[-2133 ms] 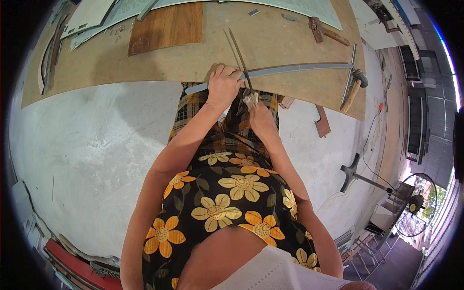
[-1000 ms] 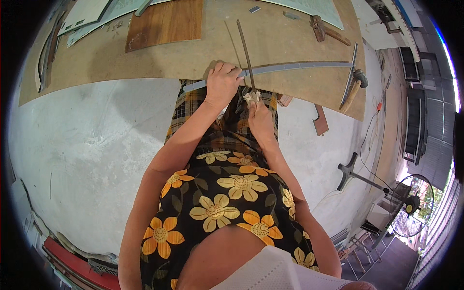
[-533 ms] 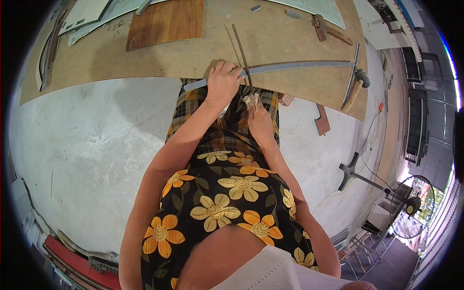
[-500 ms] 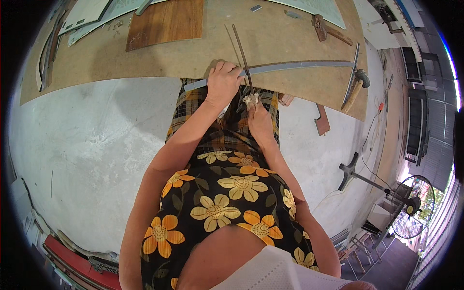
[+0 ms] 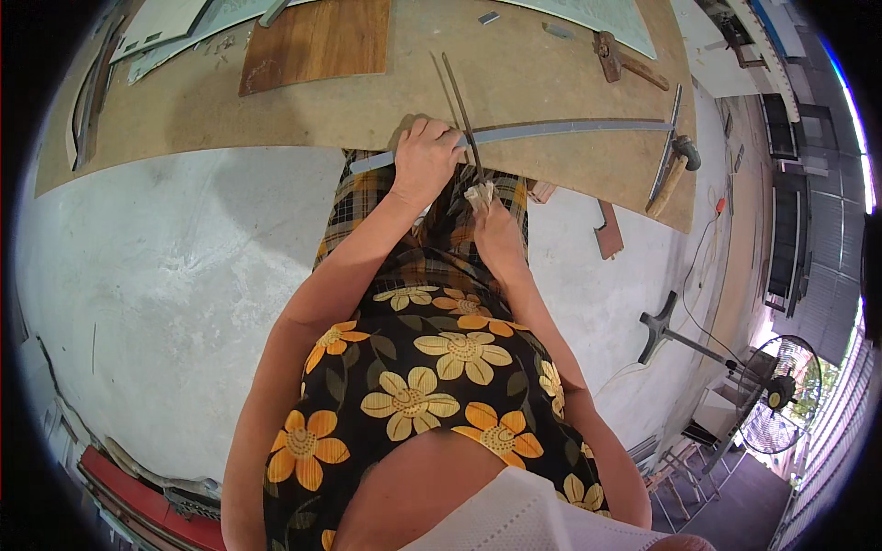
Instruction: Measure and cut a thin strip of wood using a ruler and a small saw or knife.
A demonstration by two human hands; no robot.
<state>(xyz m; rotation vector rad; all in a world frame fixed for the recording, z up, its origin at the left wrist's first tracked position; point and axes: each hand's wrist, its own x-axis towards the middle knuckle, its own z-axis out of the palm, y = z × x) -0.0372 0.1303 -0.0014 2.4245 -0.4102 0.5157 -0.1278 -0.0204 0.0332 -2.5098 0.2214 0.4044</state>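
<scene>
A long, narrow grey strip (image 5: 570, 129) lies across the front of the table, its left end jutting past the edge over my lap. My left hand (image 5: 426, 158) is closed round it, pressing it at the table edge. In my right hand (image 5: 497, 230) is a thin dark file (image 5: 460, 103), gripped by an end wrapped in pale cloth (image 5: 480, 194). The file crosses the strip just right of my left fingers and points away over the table. My right fingers are partly hidden under the hand.
On the tan tabletop (image 5: 331, 115) are a wood-grain panel (image 5: 317, 46), a hammer (image 5: 608, 57) and, at the right edge, a black-headed mallet (image 5: 685, 153) beside a thin metal bar (image 5: 665, 151). A brown offcut (image 5: 608, 231) lies on the floor; a fan (image 5: 781, 393) stands right.
The file has slid slightly back toward me with my right hand. My left hand and the strip stay in place.
</scene>
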